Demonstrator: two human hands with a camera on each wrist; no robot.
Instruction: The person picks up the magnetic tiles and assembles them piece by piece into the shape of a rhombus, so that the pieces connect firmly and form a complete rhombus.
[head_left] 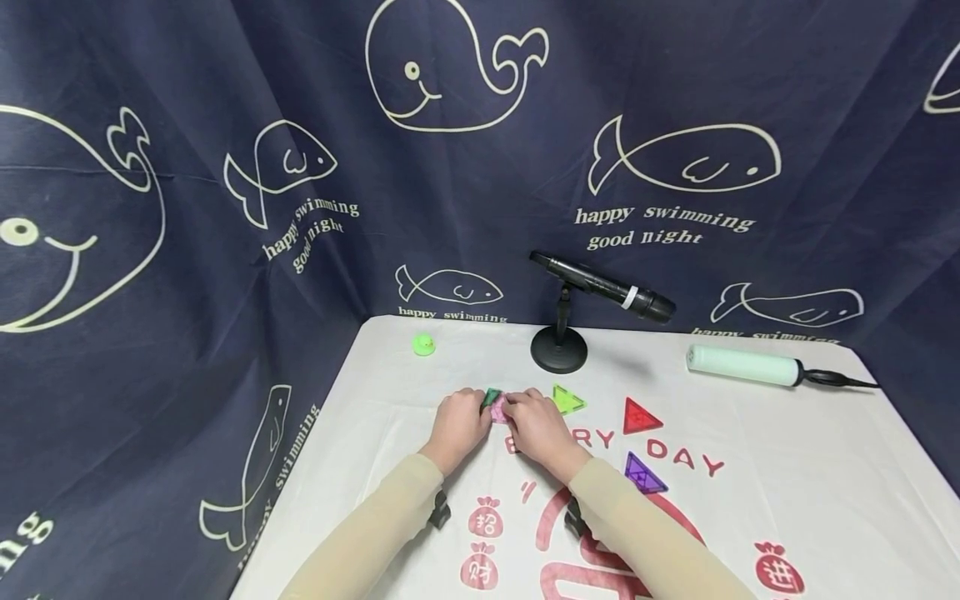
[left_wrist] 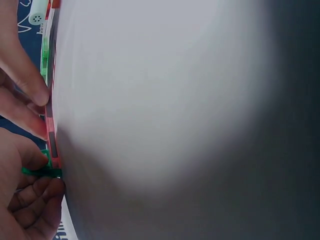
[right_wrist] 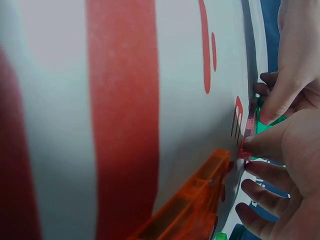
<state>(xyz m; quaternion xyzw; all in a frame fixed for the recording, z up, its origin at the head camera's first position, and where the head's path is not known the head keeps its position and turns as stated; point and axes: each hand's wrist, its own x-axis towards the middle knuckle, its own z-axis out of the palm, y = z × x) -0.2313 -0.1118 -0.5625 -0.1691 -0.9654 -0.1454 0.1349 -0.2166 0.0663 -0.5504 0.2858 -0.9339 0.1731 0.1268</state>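
Note:
My left hand point(head_left: 461, 425) pinches a green translucent magnetic tile point(left_wrist: 42, 171), which stands up on edge at the side of a pink one in the left wrist view. The fingertips of my right hand point(head_left: 538, 425) grip the pink magnetic tile point(head_left: 498, 410), lying low on the white tablecloth. Both hands meet close together, and they cover parts of the two tiles in the head view. An orange tile point(right_wrist: 195, 200) lies near my right wrist, hidden behind the forearm in the head view.
Right of my hands lie a lime green tile point(head_left: 567, 400), a red triangle tile point(head_left: 641, 416) and a purple triangle tile point(head_left: 645, 475). Farther back are a green toy duck point(head_left: 423, 344), a black microphone on a stand point(head_left: 560, 349) and a pale green pump point(head_left: 742, 365). A navy curtain point(head_left: 480, 200) hangs behind.

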